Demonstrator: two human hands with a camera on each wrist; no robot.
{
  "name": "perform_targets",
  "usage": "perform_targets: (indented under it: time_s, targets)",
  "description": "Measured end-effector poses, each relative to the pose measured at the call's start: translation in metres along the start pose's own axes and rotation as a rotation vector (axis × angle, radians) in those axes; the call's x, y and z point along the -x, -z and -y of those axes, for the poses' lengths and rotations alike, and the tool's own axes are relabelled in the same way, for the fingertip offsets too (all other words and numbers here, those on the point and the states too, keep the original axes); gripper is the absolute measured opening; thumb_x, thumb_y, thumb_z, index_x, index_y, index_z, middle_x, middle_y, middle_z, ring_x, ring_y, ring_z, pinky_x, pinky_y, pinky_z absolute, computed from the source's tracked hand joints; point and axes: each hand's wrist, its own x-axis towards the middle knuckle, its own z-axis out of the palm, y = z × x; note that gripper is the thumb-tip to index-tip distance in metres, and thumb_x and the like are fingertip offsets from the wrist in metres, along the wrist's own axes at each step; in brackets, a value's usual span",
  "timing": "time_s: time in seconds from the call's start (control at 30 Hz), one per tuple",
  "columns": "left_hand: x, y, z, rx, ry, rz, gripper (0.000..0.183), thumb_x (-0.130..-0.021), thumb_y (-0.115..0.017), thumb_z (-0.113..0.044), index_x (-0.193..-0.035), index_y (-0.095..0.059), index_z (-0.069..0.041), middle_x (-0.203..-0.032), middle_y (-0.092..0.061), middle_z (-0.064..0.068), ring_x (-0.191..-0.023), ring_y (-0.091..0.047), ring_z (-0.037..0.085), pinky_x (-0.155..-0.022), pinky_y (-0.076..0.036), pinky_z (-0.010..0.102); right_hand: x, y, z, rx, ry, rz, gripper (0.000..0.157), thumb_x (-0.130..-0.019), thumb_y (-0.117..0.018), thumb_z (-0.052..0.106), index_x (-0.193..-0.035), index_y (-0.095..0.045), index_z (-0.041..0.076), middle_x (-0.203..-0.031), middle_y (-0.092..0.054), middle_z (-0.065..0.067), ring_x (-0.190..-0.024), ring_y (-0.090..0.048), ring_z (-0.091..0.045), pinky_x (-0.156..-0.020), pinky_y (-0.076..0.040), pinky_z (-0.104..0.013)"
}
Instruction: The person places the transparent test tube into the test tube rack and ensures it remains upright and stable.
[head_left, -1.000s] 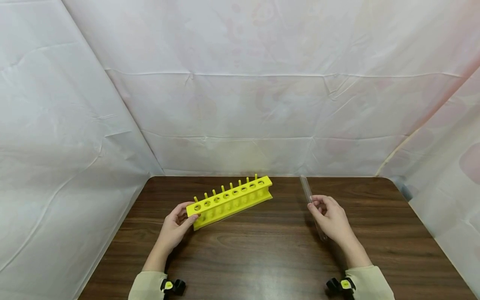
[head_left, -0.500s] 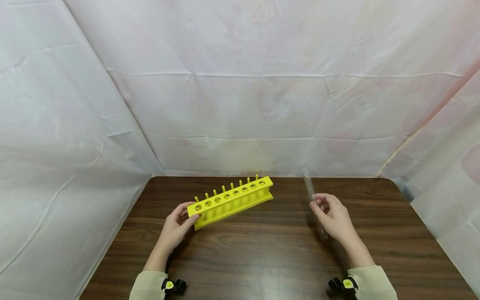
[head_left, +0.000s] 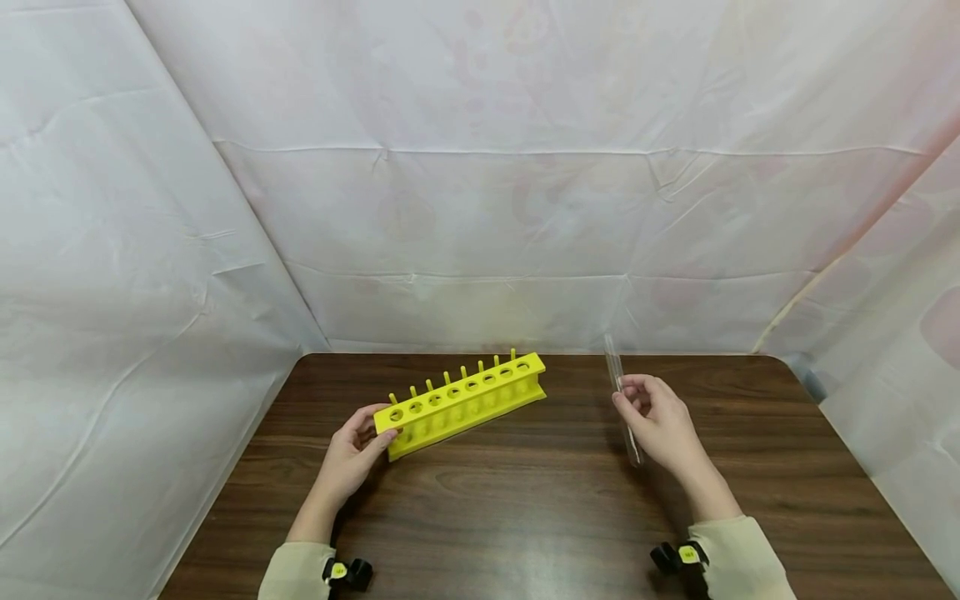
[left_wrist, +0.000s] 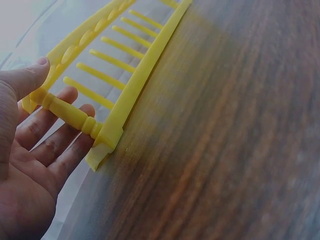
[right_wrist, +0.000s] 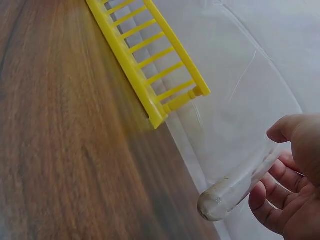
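Observation:
A yellow test tube rack (head_left: 465, 408) stands at a slant on the table, with a row of round holes along its top and a row of pegs behind. My left hand (head_left: 351, 450) grips its near left end; in the left wrist view the thumb lies on the top bar and fingers curl round the end post (left_wrist: 70, 114). To the right, my right hand (head_left: 663, 425) pinches a clear glass test tube (head_left: 614, 364) above the table. The tube tilts, its rounded bottom (right_wrist: 212, 206) toward the person. No tube shows in the rack's holes.
The brown wood-grain table (head_left: 480, 525) has rounded far corners. White plastic sheeting (head_left: 480, 208) hangs behind it and on both sides. A black strap with a small camera sits on each wrist.
My right hand, holding the test tube, first shifts slightly right, then moves left and a little farther from the person, lifting the tube slightly. My left hand and the rack stay put.

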Motion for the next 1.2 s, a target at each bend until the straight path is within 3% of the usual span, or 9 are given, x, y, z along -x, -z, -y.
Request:
perform_targets:
  time_s: [0.4, 0.93, 1.2]
  targets:
    - [0.000, 0.001, 0.000, -0.004, 0.005, 0.004, 0.044, -0.107, -0.076, -0.020, -0.147, -0.062, -0.009, -0.129, -0.077, 0.013, -0.111, -0.072, 0.012, -0.089, -0.058, 0.024, -0.011, -0.002, 0.009, -0.008, -0.003, 0.007, 0.025, -0.107, -0.073, 0.017, -0.125, -0.070, 0.000, -0.108, -0.069, -0.009, -0.089, -0.064, -0.018, -0.074, -0.052, -0.024]
    - [0.000, 0.001, 0.002, 0.005, 0.008, 0.005, 0.044, -0.107, -0.076, -0.018, -0.147, -0.061, -0.009, -0.128, -0.077, 0.014, -0.110, -0.072, 0.012, -0.088, -0.059, 0.025, -0.019, -0.003, 0.014, -0.035, 0.007, -0.016, 0.024, -0.106, -0.074, 0.014, -0.124, -0.070, -0.002, -0.106, -0.070, -0.011, -0.087, -0.065, -0.017, -0.075, -0.050, -0.017]
    - [-0.001, 0.001, 0.003, 0.011, 0.002, 0.009, 0.044, -0.107, -0.076, -0.019, -0.147, -0.062, -0.010, -0.128, -0.077, 0.013, -0.110, -0.073, 0.014, -0.087, -0.059, 0.025, -0.021, -0.003, 0.017, -0.045, 0.015, -0.042, 0.023, -0.104, -0.075, 0.012, -0.123, -0.071, -0.001, -0.107, -0.071, -0.012, -0.087, -0.066, -0.017, -0.074, -0.051, -0.021]
